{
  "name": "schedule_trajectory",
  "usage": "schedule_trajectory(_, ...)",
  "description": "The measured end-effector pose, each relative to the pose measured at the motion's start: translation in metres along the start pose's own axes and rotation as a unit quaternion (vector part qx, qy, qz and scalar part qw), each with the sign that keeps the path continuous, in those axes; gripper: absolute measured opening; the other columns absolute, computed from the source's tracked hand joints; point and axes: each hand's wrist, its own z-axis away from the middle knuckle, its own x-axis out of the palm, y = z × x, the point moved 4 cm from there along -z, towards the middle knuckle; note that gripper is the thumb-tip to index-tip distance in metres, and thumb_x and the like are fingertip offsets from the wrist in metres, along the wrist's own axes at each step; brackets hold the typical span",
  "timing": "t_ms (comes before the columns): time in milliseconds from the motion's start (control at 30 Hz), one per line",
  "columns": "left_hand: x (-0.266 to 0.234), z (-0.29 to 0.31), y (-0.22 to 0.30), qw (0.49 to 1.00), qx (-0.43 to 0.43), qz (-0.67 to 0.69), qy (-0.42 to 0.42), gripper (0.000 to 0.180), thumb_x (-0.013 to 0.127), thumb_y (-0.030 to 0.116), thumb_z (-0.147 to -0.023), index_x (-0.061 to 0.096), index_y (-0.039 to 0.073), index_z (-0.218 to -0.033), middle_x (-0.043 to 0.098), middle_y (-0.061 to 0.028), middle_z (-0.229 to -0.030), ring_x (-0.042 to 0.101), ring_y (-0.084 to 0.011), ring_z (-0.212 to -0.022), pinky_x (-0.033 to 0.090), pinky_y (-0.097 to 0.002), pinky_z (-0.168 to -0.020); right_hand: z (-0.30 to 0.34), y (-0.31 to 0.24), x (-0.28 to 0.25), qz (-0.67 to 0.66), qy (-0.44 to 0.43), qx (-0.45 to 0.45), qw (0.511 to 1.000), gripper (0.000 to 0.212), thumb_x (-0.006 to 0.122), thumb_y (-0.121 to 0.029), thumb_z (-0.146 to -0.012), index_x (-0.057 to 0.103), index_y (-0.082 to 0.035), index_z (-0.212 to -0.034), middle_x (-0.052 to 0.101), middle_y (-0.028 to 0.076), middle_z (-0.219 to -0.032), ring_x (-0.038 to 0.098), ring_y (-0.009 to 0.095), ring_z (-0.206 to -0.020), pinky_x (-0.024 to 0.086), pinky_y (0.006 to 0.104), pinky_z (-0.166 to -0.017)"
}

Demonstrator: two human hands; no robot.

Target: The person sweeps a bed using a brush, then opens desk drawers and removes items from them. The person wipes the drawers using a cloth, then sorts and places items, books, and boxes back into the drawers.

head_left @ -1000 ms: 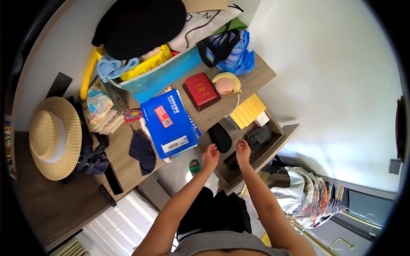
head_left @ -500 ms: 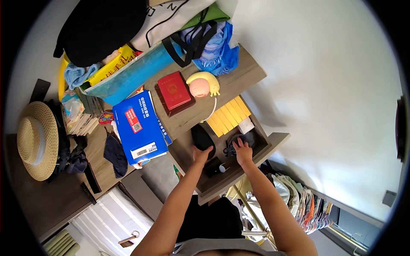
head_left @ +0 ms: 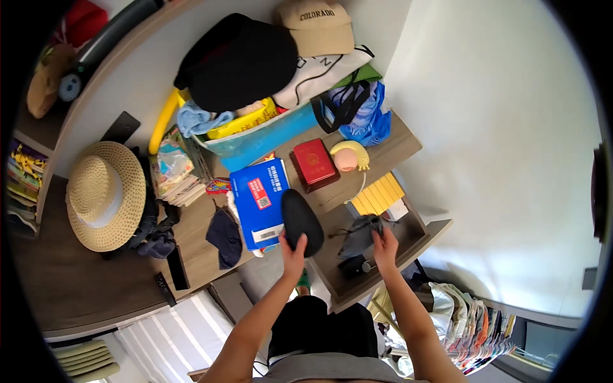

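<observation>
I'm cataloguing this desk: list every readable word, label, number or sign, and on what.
I won't copy wording.
Tan cap: dark lettering, readable.
White bag: black letters, partly covered.
Yellow bag: dark characters, partly hidden.
Blue book: white title, red label, sticker; fine print too small.
Red booklet, blue bag: print too blurred.
Black case, grey pouch: none seen.

Rounded black case (head_left: 301, 217), crumpled grey pouch (head_left: 360, 237)

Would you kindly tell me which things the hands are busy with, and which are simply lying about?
In hand:
black oval case, held by the left hand
grey pouch, held by the right hand

Lying about:
straw hat
blue book
red booklet
beige cap
</observation>
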Motion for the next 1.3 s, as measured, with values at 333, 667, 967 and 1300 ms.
schedule_trajectory(333, -0.091, -0.133, 0.040, 0.907, 0.249, -0.314, 0.127, 0.054, 0.064, 0.009, -0.077, 0.041, -0.003, -0.124, 0.049, -0.0167, -0.119, 0.051, -0.0281, -0.105, 0.039, -0.0309, -0.091, -0.049, -0.065, 0.168, -0.269, 0.020, 0.018, 0.963, 0.038, 0.054, -0.003, -0.084, 0.048, 0.000, -0.121, 0.059, 0.005, -0.094, 0.057, 0.010, -0.082, 0.045, 0.0225, -0.070)
schedule_trajectory(667, 0.021, 0.023, -0.067, 0.906, 0.056, -0.292, -0.301, 0.028, 0.055, 0.004, -0.078, 0.054, 0.007, -0.106, 0.056, -0.0138, -0.100, 0.056, -0.0247, -0.089, 0.045, -0.0336, -0.077, 0.076, 0.122, 0.014, 0.304, 0.076, 0.116, 0.943, 0.032, 0.058, -0.008, -0.074, 0.056, -0.005, -0.106, 0.061, 0.015, -0.094, 0.059, 0.029, -0.086, 0.047, 0.0367, -0.075)
schedule_trajectory(967, 0.100, 0.073, -0.202, 0.758, 0.049, -0.549, -0.349, 0.072, 0.074, 0.030, -0.065, 0.038, 0.008, -0.124, 0.047, -0.0181, -0.114, 0.046, -0.0355, -0.104, 0.040, -0.0413, -0.088, 0.063, 0.177, -0.022, 0.143, 0.102, 0.222, 0.959, 0.035, 0.058, -0.008, -0.074, 0.055, 0.001, -0.108, 0.062, 0.016, -0.100, 0.061, 0.025, -0.090, 0.047, 0.0330, -0.080)
schedule_trajectory(1300, 0.110, 0.057, -0.245, 0.814, -0.049, -0.488, -0.312, 0.063, 0.076, 0.025, -0.063, 0.047, 0.005, -0.116, 0.059, -0.0193, -0.104, 0.056, -0.0333, -0.098, 0.045, -0.0402, -0.082, -0.037, 0.203, -0.047, 0.137, 0.150, 0.161, 0.966, 0.059, 0.067, -0.017, -0.074, 0.040, 0.000, -0.123, 0.051, 0.017, -0.118, 0.055, 0.027, -0.100, 0.044, 0.0340, -0.085)
